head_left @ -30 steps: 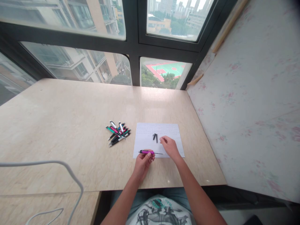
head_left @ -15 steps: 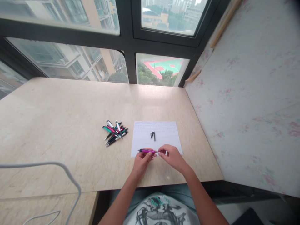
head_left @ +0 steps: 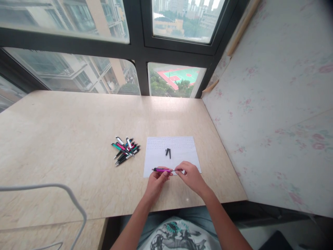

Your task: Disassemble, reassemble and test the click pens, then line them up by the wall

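Note:
My left hand (head_left: 156, 182) is closed round a magenta pen (head_left: 161, 170), which lies level with its black clip end to the left. Out of the pen's right end runs a thin dark refill (head_left: 173, 170). The thumb and fingers of my right hand (head_left: 189, 174) pinch the far end of that refill, whose tip is hidden by the fingertips. Both hands are over the lower part of a white paper sheet (head_left: 153, 159) with faint handwriting at its top. Small black pen parts (head_left: 170, 153) rest on the sheet, beyond my hands.
To the left of the paper is a pile of click pens (head_left: 126, 150) in several colours. A pale cable (head_left: 70, 192) arches over the lower left of the table (head_left: 78, 139). The window (head_left: 145, 52) borders the far side, and a flowered wall (head_left: 260, 121) the right.
A little more of the refill shows between the pen and my right fingers, which are slightly farther from it. The head view has shifted slightly; the pile and black parts lie as before.

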Motion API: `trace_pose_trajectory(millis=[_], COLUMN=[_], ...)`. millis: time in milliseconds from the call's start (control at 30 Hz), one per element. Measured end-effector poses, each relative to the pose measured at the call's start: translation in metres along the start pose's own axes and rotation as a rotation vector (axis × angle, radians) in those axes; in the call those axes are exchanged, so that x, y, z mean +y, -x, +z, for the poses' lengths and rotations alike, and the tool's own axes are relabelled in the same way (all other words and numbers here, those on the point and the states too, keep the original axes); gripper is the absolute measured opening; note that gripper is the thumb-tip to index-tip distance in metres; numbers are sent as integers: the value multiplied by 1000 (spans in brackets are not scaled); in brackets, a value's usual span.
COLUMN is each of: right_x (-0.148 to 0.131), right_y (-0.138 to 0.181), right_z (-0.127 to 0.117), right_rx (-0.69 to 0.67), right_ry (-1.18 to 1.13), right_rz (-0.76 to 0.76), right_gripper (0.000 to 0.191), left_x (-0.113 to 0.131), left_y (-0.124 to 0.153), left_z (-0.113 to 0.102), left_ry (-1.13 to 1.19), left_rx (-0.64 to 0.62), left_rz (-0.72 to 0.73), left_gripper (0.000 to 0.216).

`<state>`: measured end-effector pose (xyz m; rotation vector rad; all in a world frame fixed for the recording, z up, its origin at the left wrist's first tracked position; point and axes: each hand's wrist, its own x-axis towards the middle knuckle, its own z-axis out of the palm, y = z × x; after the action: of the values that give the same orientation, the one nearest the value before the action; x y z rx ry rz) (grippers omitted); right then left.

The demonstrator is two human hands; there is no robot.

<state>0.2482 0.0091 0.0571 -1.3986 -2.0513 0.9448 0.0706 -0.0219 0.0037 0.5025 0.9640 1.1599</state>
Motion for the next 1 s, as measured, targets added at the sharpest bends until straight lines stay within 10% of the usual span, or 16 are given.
trace_pose_trajectory(millis=[767, 1000], right_x=[31, 37], right_y=[16, -31], right_z=[-16, 8], right_rx=[-2, 109], right_ry=[15, 1], right_rz=[150, 336], right_gripper=[12, 11], left_x=[0, 4], left_y=[-1, -1], left_z=[-1, -3], left_ry=[141, 184], left_rx=[73, 41], left_rz=[-33, -60], left_gripper=[26, 28])
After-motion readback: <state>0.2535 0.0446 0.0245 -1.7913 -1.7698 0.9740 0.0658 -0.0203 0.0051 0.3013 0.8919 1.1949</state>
